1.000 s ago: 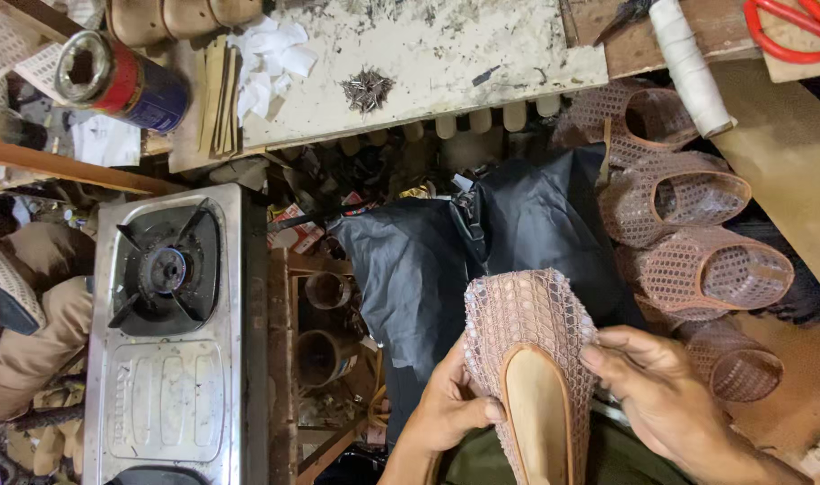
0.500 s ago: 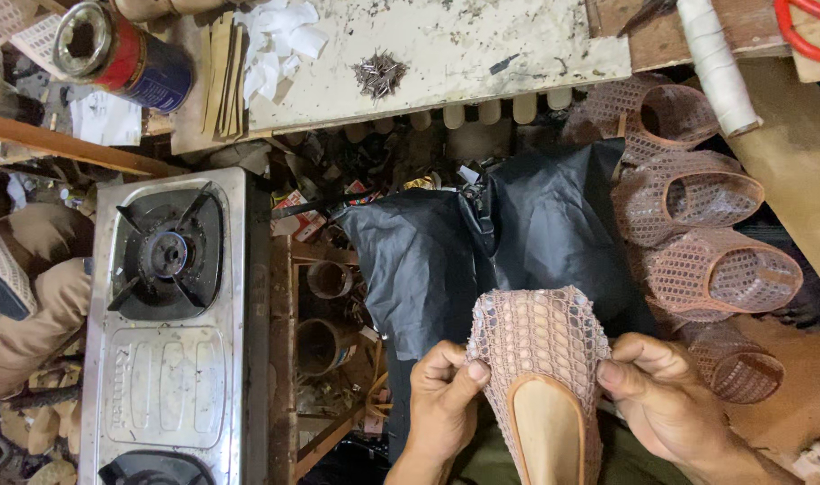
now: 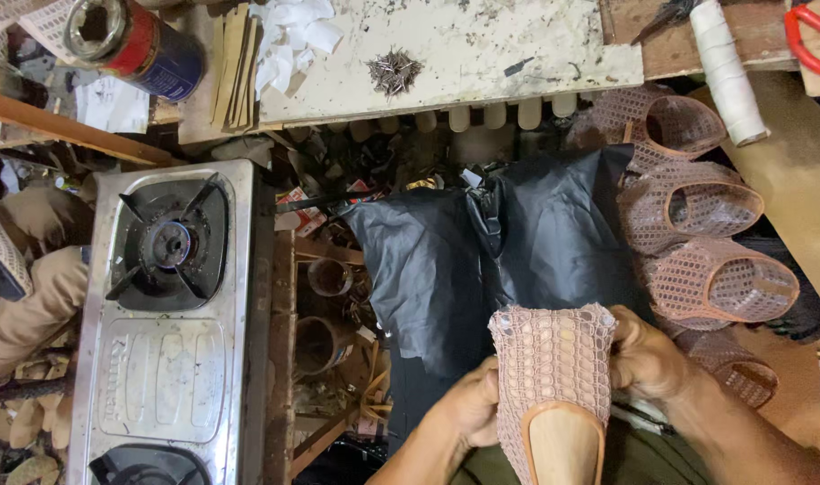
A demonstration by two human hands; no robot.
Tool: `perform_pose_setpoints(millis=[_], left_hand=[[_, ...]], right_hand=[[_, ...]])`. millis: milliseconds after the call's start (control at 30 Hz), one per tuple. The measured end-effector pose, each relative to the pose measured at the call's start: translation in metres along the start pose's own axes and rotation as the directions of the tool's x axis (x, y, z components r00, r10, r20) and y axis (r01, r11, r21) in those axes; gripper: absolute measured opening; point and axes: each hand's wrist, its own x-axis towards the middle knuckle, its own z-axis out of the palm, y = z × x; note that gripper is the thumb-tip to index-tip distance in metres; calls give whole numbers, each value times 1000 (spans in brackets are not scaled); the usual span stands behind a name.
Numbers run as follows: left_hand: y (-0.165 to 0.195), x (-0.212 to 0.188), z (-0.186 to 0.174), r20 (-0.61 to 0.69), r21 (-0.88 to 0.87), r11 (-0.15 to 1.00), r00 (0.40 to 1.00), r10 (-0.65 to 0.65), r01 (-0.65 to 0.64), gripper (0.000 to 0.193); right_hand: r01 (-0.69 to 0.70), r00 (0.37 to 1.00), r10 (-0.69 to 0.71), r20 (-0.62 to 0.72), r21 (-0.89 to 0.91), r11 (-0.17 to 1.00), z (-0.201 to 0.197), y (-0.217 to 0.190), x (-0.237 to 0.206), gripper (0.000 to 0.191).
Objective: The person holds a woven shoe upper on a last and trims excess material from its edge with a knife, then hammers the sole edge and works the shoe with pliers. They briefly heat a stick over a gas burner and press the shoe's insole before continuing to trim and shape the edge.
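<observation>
Two hands' grip around mesh shoe (image 3: 552, 377)

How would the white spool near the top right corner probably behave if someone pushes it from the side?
The white spool is a long cylinder lying on its side on the wooden board, so it would probably roll rather than slide. It lies close to the board's edge, so a push might send it off. Its wound surface looks soft, so it is likely not fragile.

Mesh shoes (image 3: 553, 386): five. Stove burners (image 3: 169, 244): two. Can (image 3: 131, 40): one.
</observation>
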Motion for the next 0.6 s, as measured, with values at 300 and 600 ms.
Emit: perform_pose_setpoints(millis=[300,600], left_hand=[[-18,15,13,249,-72,989,962,-109,131,127],[91,30,71,16,704,557,794,608,-441,70]], right_hand=[[-81,996,84,-42,63,995,50,-5,5,32],[-198,961,-270,-58,-824,-531,66,3,-46,54]])
